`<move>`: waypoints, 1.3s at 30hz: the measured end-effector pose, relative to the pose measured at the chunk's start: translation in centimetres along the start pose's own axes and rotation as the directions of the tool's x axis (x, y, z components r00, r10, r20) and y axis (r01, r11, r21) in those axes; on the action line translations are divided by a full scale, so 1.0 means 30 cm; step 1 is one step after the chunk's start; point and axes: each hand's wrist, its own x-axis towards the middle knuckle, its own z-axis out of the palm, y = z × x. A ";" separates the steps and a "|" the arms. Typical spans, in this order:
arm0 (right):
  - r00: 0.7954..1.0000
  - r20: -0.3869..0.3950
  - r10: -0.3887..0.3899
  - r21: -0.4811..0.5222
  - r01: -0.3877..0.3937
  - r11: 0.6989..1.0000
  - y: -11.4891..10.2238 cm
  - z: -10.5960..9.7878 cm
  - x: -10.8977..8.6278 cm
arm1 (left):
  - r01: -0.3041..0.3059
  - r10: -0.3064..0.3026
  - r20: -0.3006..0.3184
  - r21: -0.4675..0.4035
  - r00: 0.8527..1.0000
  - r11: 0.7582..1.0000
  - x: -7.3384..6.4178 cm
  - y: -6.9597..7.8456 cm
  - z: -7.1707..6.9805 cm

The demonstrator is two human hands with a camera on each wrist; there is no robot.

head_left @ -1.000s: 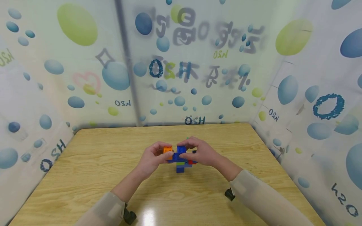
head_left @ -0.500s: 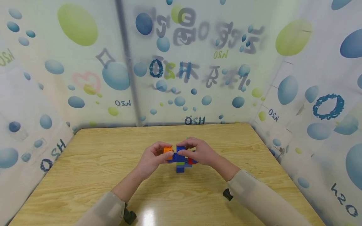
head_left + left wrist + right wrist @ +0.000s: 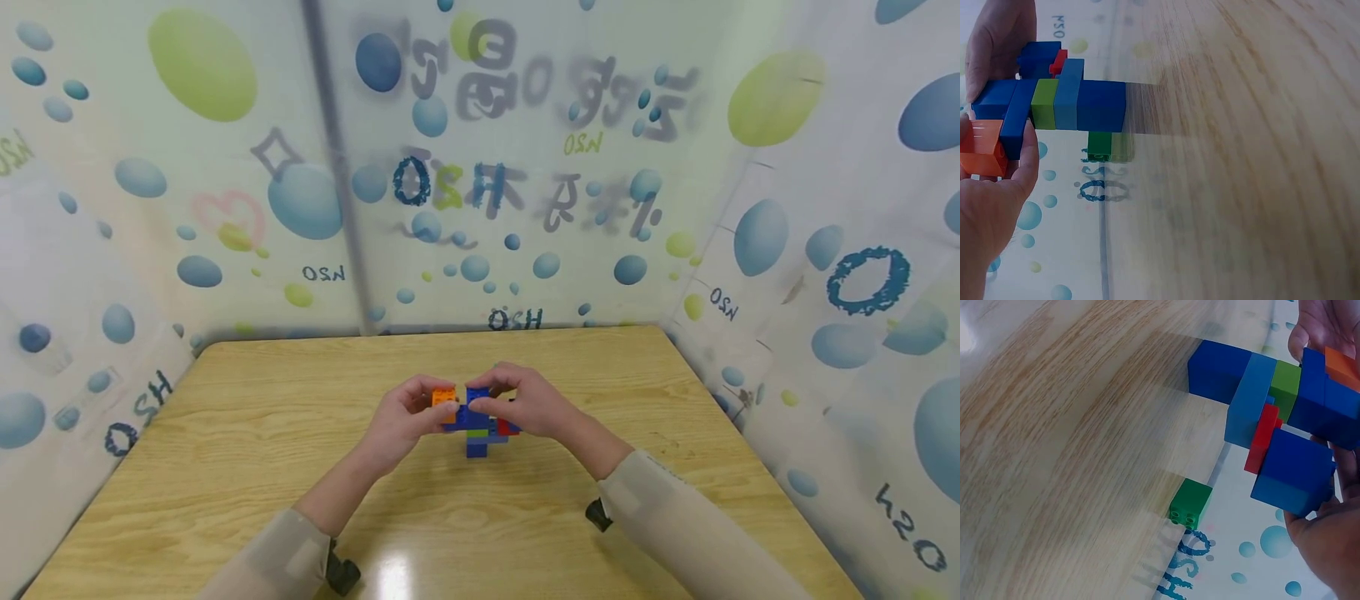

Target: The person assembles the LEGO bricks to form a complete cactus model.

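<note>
A stack of toy building blocks stands on the table between the two hands. My left hand (image 3: 397, 425) grips the orange block (image 3: 444, 404) at the stack's upper left. Beside it, my right hand (image 3: 536, 406) pinches a blue block (image 3: 477, 395) on top. Both sit on a long blue block (image 3: 1019, 115). Under that come a lime-green block (image 3: 1044, 105), a lighter blue block (image 3: 1069, 94) and a dark blue bottom block (image 3: 1102, 106). A thin red block (image 3: 1262, 440) with a dark blue block (image 3: 1294, 469) on it juts out on the right-hand side.
A small green block (image 3: 1191, 503) stands apart on the wooden table (image 3: 300, 392), behind the stack. Patterned sheets (image 3: 465, 167) with printed bubbles and writing rise around the table's back and sides. Small black devices (image 3: 343, 575) hang at both wrists.
The right hand and forearm have shifted slightly left, and the top blue block with them. The left hand stays on the orange block, and the stack keeps its place.
</note>
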 end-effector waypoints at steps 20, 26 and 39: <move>1.000 0.006 0.000 -0.006 0.000 1.000 -0.003 0.007 0.005 | 0.001 -0.001 -0.002 0.007 1.000 1.000 -0.004 -0.001 -0.003; 1.000 0.002 0.003 -0.005 -0.003 1.000 -0.001 0.009 0.004 | 0.006 -0.006 -0.001 -0.001 1.000 1.000 -0.001 -0.007 -0.002; 1.000 0.011 0.029 -0.010 -0.029 1.000 0.012 -0.046 0.000 | 0.012 -0.012 -0.001 0.015 1.000 1.000 0.003 0.004 -0.001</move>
